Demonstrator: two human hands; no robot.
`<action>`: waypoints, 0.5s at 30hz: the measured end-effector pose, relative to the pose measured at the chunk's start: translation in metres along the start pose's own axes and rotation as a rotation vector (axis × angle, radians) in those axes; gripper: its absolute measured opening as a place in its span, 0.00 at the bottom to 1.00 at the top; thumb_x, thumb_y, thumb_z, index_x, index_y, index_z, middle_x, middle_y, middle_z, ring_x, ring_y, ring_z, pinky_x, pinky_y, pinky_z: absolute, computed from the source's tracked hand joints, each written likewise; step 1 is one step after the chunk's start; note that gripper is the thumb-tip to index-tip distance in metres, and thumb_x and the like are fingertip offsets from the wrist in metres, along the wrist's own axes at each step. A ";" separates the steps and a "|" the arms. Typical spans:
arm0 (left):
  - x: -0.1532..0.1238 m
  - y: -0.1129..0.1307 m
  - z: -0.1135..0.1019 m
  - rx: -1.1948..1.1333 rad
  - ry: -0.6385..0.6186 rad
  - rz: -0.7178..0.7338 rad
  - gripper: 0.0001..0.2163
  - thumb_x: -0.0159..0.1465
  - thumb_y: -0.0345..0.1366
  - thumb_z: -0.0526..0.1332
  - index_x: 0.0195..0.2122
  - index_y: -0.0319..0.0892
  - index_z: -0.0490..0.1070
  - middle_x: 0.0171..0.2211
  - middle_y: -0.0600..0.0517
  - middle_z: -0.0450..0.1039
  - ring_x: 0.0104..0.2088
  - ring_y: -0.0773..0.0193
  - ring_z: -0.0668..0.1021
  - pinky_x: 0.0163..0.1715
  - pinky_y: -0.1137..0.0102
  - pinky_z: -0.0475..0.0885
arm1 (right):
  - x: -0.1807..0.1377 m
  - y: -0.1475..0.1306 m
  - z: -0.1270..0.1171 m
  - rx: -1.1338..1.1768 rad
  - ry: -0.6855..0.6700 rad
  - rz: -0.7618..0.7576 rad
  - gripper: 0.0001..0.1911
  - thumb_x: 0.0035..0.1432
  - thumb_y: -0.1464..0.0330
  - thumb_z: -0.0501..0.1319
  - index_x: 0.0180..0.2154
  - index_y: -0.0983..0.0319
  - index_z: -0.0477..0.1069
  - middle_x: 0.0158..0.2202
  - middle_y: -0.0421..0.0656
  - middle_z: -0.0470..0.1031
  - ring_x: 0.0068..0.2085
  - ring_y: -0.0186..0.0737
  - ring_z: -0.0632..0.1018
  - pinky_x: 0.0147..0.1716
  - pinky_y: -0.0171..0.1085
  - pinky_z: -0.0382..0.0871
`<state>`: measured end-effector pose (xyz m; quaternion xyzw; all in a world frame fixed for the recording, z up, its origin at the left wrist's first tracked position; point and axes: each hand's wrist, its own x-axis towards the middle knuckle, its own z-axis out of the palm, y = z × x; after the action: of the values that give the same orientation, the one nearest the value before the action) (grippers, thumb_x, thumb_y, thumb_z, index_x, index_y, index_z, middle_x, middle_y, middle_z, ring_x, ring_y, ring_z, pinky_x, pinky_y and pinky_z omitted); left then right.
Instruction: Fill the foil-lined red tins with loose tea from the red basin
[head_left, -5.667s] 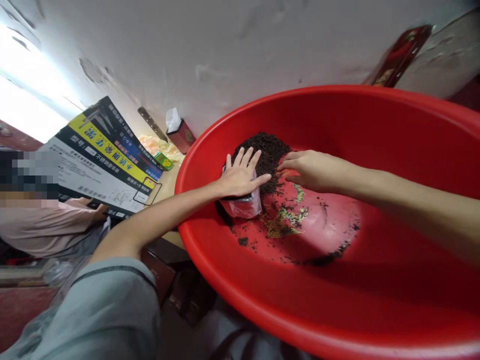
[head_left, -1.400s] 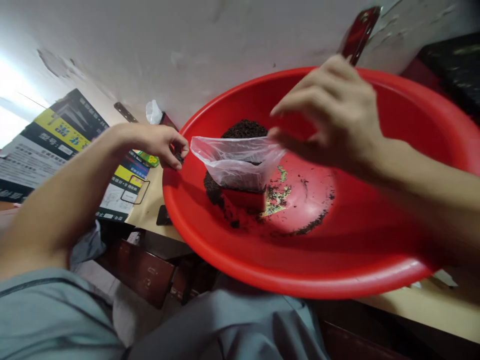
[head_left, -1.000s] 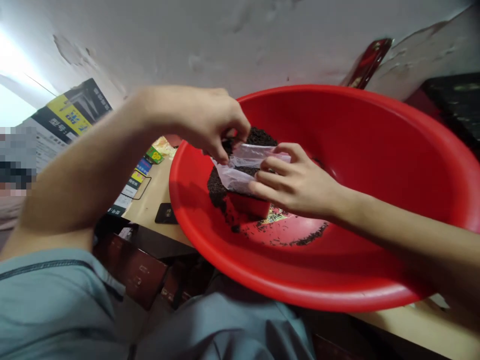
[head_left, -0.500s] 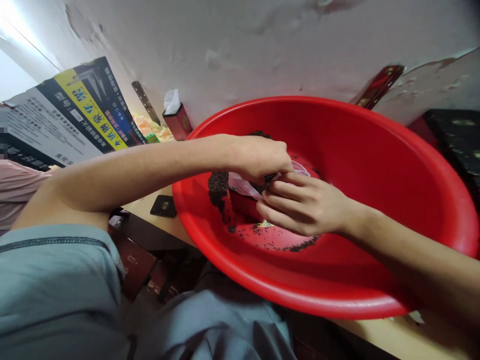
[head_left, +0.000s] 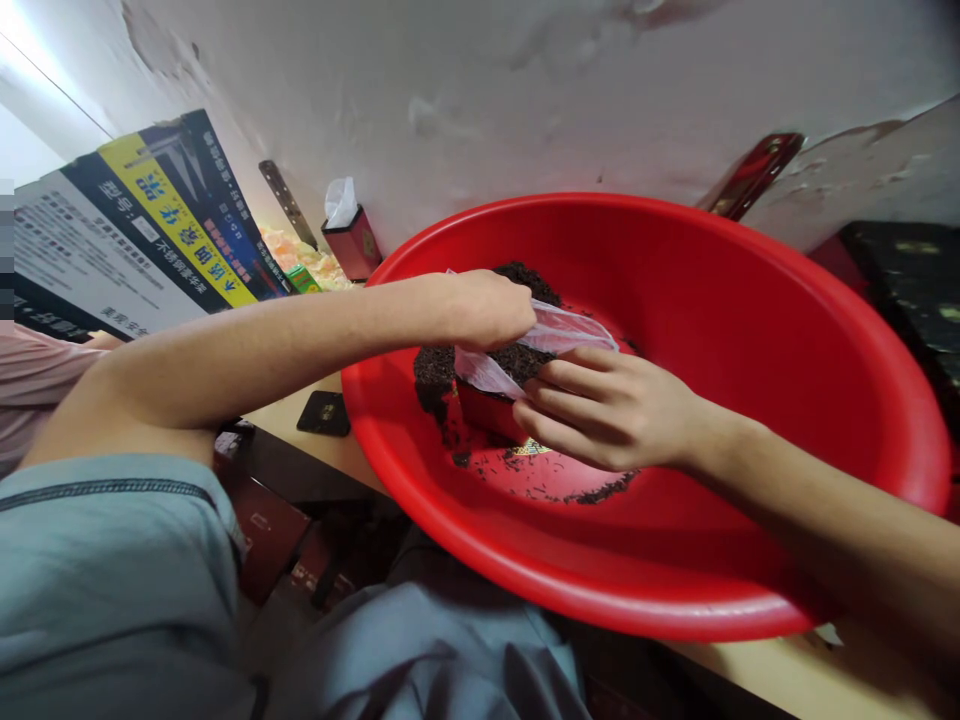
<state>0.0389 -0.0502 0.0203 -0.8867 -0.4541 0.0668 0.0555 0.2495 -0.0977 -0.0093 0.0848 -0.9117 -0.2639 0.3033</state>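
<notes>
In the big red basin stands a small dark red box, lined with a clear plastic bag whose edges stick up over its sides. Dark dried leaves, looking like loose tea, fill the bag. My left hand is closed in a fist over the filled bag; its fingertips and anything in them are hidden. At the box's right end, the curled fingers of my right hand grip the box and bag edge. More leaves lie heaped behind and left of the box, with crumbs on the basin floor.
A wooden table carries the basin against a peeling white wall. To the left are a printed carton, a red box with a plastic liner and a black square lid. Dark boxes stand at right. Another person's pink sleeve shows far left.
My left hand has drawn back left, apart from my right hand, uncovering more leaves and the bag's far edge. My right hand stays at the box's end.
</notes>
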 end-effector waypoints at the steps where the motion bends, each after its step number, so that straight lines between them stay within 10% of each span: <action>1: -0.002 0.002 -0.005 0.021 -0.059 0.007 0.12 0.55 0.27 0.73 0.37 0.50 0.89 0.33 0.45 0.84 0.37 0.48 0.83 0.35 0.60 0.71 | -0.001 0.000 0.000 -0.003 -0.007 0.000 0.08 0.72 0.76 0.57 0.43 0.60 0.74 0.33 0.41 0.79 0.35 0.37 0.75 0.36 0.40 0.68; 9: -0.006 0.022 -0.040 -0.036 -0.175 0.347 0.16 0.61 0.25 0.68 0.44 0.53 0.89 0.32 0.52 0.85 0.32 0.60 0.81 0.36 0.66 0.69 | 0.002 0.003 -0.001 -0.038 0.017 -0.022 0.13 0.73 0.77 0.55 0.38 0.60 0.76 0.31 0.41 0.79 0.34 0.37 0.75 0.37 0.40 0.70; 15: -0.007 0.020 -0.035 0.036 -0.127 0.115 0.11 0.65 0.28 0.66 0.41 0.47 0.89 0.38 0.46 0.86 0.38 0.56 0.83 0.41 0.65 0.70 | 0.002 0.002 0.000 -0.024 0.015 -0.015 0.12 0.73 0.77 0.56 0.41 0.63 0.78 0.34 0.44 0.81 0.35 0.38 0.76 0.35 0.40 0.71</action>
<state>0.0572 -0.0685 0.0524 -0.9042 -0.4037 0.1341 0.0384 0.2480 -0.0964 -0.0076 0.0899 -0.9055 -0.2766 0.3090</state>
